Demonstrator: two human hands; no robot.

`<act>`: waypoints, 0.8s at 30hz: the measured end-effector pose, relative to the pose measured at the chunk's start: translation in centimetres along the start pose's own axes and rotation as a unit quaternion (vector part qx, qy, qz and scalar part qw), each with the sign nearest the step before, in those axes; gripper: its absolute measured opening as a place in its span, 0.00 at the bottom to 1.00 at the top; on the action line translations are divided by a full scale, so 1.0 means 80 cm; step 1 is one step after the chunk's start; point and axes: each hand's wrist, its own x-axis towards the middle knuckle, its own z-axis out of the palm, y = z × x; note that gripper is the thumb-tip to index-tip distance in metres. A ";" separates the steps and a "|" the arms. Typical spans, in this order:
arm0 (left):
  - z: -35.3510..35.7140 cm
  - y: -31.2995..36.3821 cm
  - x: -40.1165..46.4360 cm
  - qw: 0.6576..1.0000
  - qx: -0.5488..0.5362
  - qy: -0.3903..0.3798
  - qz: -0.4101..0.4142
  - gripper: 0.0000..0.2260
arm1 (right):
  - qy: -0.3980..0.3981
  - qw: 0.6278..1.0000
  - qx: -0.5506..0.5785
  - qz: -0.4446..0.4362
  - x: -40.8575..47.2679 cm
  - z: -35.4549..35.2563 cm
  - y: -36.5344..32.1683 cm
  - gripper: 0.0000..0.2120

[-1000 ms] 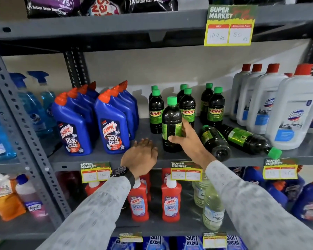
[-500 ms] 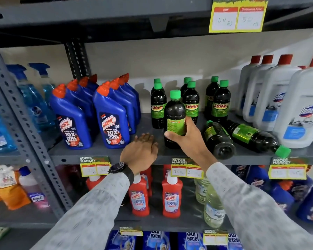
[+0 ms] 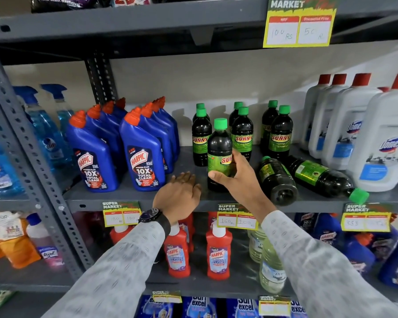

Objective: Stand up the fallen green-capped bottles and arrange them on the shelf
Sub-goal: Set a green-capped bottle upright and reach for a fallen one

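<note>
An upright green-capped bottle [image 3: 220, 154] is gripped around its label by the right hand [image 3: 236, 177], its base set on the grey shelf [image 3: 129, 198] ahead of the standing row of green-capped bottles [image 3: 241, 134] (six can be counted). The left hand [image 3: 178, 195] is laid flat and open on the shelf edge, at about eight o'clock from the held bottle. Two fallen bottles [image 3: 278, 177] [image 3: 319, 175] are seen lying on their sides at about three o'clock from it, the nearer one beside the right wrist.
</note>
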 end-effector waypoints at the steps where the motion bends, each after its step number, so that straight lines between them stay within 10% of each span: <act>1: 0.000 -0.001 0.001 1.000 -0.002 -0.003 -0.001 0.27 | -0.016 1.000 0.020 0.005 0.000 -0.001 0.001 0.32; 24: 0.001 0.004 0.001 1.000 0.000 0.010 0.004 0.27 | 0.017 0.998 -0.046 0.036 0.003 0.009 0.019 0.43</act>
